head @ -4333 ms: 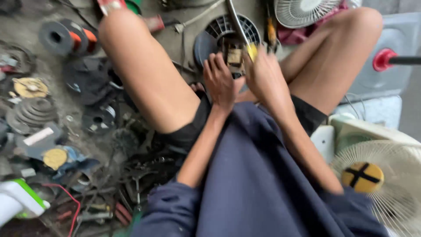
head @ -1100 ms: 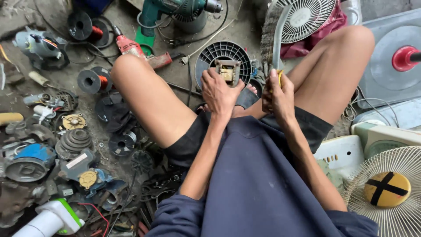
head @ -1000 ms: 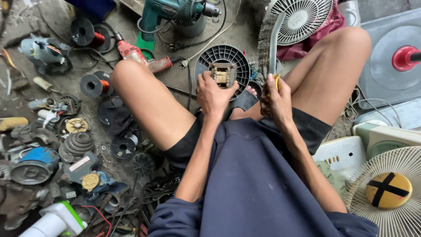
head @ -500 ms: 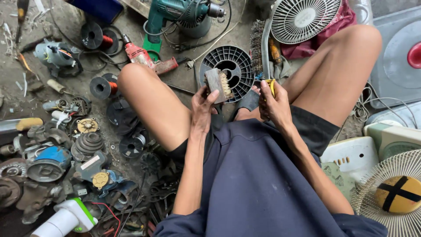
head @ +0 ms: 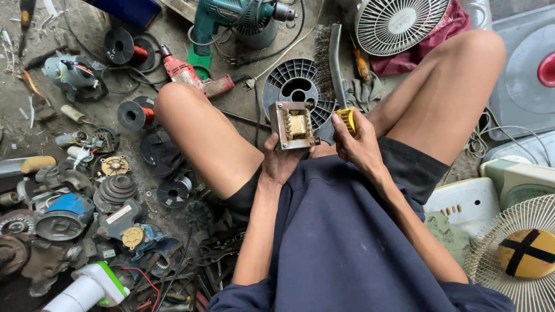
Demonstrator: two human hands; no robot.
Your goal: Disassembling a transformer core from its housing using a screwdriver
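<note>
Over cluttered floor (head: 243, 110), left hand (head: 281, 163) lifts transformer (head: 295, 125).

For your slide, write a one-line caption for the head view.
Left hand holds up a square metal transformer; right hand grips a yellow-handled wire brush over a black spool.

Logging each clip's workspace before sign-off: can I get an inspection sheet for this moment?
Surface: dirty concrete floor; the person sits on it, knees apart.
Job's things: small square motor core with copper winding, held up in the left hand; yellow-handled wire brush in the right hand.
Clutter: black spool, teal power drill, red tool, motor parts at the left.
Grippers: both hands closed, fingers around their items.
Cables: black cords by the drill; white wire at the right.
Surroundings: white fan grille, second fan, grey casing.
</note>
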